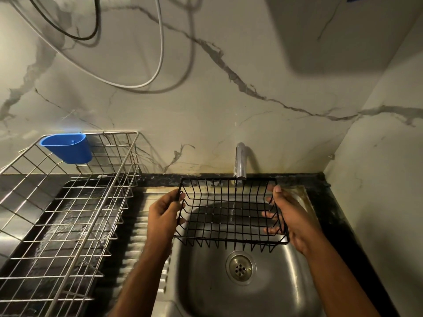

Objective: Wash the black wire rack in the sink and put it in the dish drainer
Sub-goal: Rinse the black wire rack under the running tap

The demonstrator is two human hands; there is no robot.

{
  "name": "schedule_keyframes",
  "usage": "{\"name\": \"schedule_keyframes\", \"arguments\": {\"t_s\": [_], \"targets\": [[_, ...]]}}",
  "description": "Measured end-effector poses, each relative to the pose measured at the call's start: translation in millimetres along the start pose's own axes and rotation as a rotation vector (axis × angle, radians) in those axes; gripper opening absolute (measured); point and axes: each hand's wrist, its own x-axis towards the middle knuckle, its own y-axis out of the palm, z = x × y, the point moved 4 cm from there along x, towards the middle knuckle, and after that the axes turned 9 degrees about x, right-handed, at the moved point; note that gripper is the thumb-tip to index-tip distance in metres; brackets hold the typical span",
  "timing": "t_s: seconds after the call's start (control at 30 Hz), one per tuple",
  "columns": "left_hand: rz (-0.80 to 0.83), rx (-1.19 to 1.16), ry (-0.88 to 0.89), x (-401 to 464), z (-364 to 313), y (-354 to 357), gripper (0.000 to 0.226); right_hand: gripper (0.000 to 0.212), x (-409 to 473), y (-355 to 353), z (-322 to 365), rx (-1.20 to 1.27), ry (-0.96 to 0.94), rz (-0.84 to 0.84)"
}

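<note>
2 hands hold the black wire rack (231,213) level above the sink (286,282), just under the faucet (240,161). The left hand (163,213) curls its fingers round the left end wires; the right hand (289,216) wraps the right end, fingertips poking through the mesh. A thin stream of water seems to fall through the rack; it is faint, so I cannot be sure. Wet wire could slip from either grip and clatter into the basin, and water may splash onto the counter. The sink holds only its drain (239,268). To the left, the dish drainer (68,213) holds no dishes, just 1 blue cup (66,147) hooked on its rim, seemingly empty.
</note>
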Motion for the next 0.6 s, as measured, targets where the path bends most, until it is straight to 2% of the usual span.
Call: {"name": "schedule_keyframes", "arguments": {"t_s": [0.2,0.4,0.6], "targets": [[-0.016,0.01,-0.002,0.4,-1.6,-4.2,0.037,0.065,1.3,5.7,2.4,-0.006,-0.006,0.021],[-0.027,0.016,-0.009,1.4,-1.5,-7.8,0.036,0.054,3.6,7.8,1.6,-0.006,0.004,0.016],[-0.027,0.033,0.0,0.6,-2.2,-8.3,0.037,0.053,4.8,7.3,-0.6,0.007,0.008,0.001]]}}
